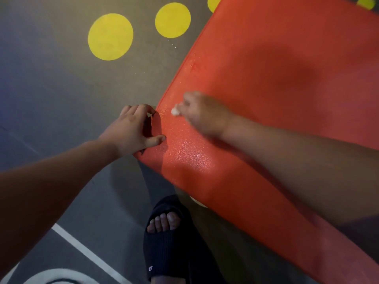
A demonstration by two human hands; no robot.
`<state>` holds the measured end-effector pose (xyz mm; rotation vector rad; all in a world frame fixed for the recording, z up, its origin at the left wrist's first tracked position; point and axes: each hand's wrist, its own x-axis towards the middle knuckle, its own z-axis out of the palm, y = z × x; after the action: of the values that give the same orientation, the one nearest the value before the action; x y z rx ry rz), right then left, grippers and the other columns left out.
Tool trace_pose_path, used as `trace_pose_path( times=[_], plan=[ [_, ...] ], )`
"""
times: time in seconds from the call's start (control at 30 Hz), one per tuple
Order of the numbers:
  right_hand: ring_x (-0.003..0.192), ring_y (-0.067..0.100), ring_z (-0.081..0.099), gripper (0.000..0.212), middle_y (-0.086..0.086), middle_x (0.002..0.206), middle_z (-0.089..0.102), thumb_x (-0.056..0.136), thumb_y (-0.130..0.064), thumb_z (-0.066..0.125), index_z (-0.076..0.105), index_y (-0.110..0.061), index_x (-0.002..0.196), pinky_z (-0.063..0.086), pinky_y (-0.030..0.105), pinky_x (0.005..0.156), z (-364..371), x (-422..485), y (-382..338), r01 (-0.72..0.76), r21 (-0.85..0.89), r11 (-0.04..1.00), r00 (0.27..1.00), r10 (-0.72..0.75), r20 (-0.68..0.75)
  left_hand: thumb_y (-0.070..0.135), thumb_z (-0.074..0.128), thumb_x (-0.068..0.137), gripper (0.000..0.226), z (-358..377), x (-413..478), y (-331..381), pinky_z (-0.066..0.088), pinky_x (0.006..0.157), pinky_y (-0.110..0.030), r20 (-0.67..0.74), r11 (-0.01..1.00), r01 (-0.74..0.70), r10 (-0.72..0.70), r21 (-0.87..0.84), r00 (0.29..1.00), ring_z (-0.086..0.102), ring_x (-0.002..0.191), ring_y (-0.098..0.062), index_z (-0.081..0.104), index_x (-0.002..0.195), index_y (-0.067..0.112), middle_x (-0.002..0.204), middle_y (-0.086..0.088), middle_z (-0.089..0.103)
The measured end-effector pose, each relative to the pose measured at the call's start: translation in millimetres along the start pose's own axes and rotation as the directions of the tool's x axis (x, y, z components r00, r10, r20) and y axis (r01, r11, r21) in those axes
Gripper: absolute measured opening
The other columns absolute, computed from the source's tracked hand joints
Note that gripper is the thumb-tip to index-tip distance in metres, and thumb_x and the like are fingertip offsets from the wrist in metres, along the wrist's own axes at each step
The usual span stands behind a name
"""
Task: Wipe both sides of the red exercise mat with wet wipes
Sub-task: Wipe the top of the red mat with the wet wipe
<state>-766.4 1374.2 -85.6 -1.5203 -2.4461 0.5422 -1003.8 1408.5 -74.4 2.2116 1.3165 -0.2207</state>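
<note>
One red textured foam exercise mat (287, 78) lies flat and slantwise on the dark grey floor (51, 89), filling the right side of the view, its surface glistening near the closest corner. Four yellow painted circles mark the floor: two whole ones (110, 36) (172, 20) left of the mat, and two cut off at the top edge (214, 3) (366, 3). One small crumpled white wet wipe (175, 112) is in view, and one black open-toed slide sandal (168, 253) on a foot below. Both bare forearms reach forward. The left hand (133, 130) grips the mat's corner edge, fingers curled at the rim and thumb pressed on top. The right hand (203, 113), blurred, rests knuckles-up on the mat just beside it, fingers bunched round the wipe, which touches the mat.
</note>
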Motion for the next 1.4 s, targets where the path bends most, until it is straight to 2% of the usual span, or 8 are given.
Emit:
trace_pose_path(
  times=[0.17, 0.37, 0.6, 0.83, 0.97, 1.07, 1.27, 1.4],
  plan=[
    [0.09, 0.043, 0.06, 0.029, 0.025, 0.099, 0.059, 0.097, -0.019, 0.045, 0.07, -0.005, 0.106, 0.045, 0.044, 0.075, -24.7, 28.1, 52.3, -0.518, 0.032, 0.855, 0.836, 0.514, -0.193, 0.063, 0.077, 0.069, 0.079, -4.2, 4.2, 2.0, 0.041, 0.101, -0.037, 0.015, 1.0, -0.003, 0.003, -0.001, 1.0, 0.04, 0.118, -0.02, 0.049, 0.128, 0.019, 0.116, 0.005, 0.05],
    [0.079, 0.021, 0.051, 0.039, -0.002, 0.089, 0.053, 0.096, -0.035, 0.03, 0.063, -0.016, 0.102, 0.04, 0.028, 0.067, 4.2, 17.0, -22.9, -0.089, 0.08, 0.993, 0.995, 0.085, 0.057, 0.065, 0.078, 0.062, 0.077, -8.1, 10.6, -2.4, 0.044, 0.094, -0.039, 0.039, 1.0, -0.009, 0.01, -0.012, 0.999, 0.044, 0.108, -0.019, 0.051, 0.116, 0.019, 0.104, 0.004, 0.055],
    [0.097, 0.042, 0.059, 0.029, 0.023, 0.107, 0.059, 0.098, -0.014, 0.046, 0.068, -0.008, 0.114, 0.044, 0.044, 0.08, -17.7, 56.8, 57.6, -0.472, -0.076, 0.878, 0.873, 0.453, -0.182, 0.06, 0.085, 0.065, 0.07, -8.8, 10.9, -2.8, 0.042, 0.086, -0.032, 0.044, 0.999, 0.005, -0.003, -0.041, 0.999, 0.044, 0.102, -0.014, 0.051, 0.112, 0.022, 0.101, 0.005, 0.054],
    [0.085, 0.027, 0.053, 0.03, 0.007, 0.096, 0.056, 0.102, -0.034, 0.039, 0.058, -0.011, 0.1, 0.039, 0.036, 0.068, 14.5, 33.0, -29.1, -0.043, 0.081, 0.996, 0.991, 0.032, 0.132, 0.025, 0.085, 0.073, 0.039, -17.0, 12.4, -1.7, 0.038, 0.068, -0.013, 0.036, 0.992, 0.047, -0.043, -0.115, 0.998, 0.058, 0.08, -0.016, 0.059, 0.103, 0.022, 0.094, 0.002, 0.061],
    [0.093, 0.038, 0.056, 0.054, 0.018, 0.103, 0.058, 0.09, -0.05, 0.031, 0.062, -0.009, 0.107, 0.029, 0.039, 0.067, -1.3, 64.8, 31.8, -0.249, -0.004, 0.969, 0.968, 0.249, -0.025, 0.006, 0.067, 0.08, 0.027, -19.4, 14.3, -1.3, 0.047, 0.071, -0.016, 0.021, 0.989, 0.05, -0.047, -0.136, 0.999, 0.062, 0.079, -0.02, 0.068, 0.105, 0.015, 0.094, 0.001, 0.066],
    [0.099, 0.042, 0.057, 0.031, 0.023, 0.109, 0.058, 0.098, -0.019, 0.043, 0.067, -0.007, 0.114, 0.042, 0.046, 0.078, -17.5, 70.8, 71.7, -0.469, -0.114, 0.876, 0.874, 0.442, -0.2, 0.004, 0.057, 0.082, 0.026, -21.1, 21.6, 3.9, 0.048, 0.075, -0.025, -0.004, 0.992, 0.06, -0.061, -0.113, 0.998, 0.062, 0.08, -0.021, 0.07, 0.101, 0.015, 0.094, 0.001, 0.067],
    [0.076, 0.04, 0.056, 0.027, 0.021, 0.085, 0.053, 0.096, -0.021, 0.045, 0.064, -0.003, 0.092, 0.04, 0.043, 0.056, -5.4, 48.8, 37.8, -0.026, -0.052, 0.998, 0.998, 0.024, -0.051, 0.023, 0.057, 0.079, 0.017, -19.2, 38.9, 19.2, 0.051, 0.076, -0.033, -0.109, 0.999, 0.009, -0.013, -0.036, 0.994, 0.063, 0.086, -0.029, 0.065, 0.094, 0.02, 0.093, -0.002, 0.063],
    [0.094, 0.045, 0.058, 0.03, 0.028, 0.101, 0.057, 0.099, -0.019, 0.046, 0.069, -0.004, 0.11, 0.045, 0.047, 0.078, -45.6, 57.5, 103.1, -0.284, -0.105, 0.953, 0.946, 0.26, -0.196, 0.022, 0.053, 0.075, 0.034, -9.8, 47.1, 46.0, 0.049, 0.089, -0.032, -0.153, 0.992, -0.11, 0.099, -0.064, 0.983, 0.058, 0.102, -0.029, 0.065, 0.106, 0.015, 0.106, -0.005, 0.059]
  ],
)
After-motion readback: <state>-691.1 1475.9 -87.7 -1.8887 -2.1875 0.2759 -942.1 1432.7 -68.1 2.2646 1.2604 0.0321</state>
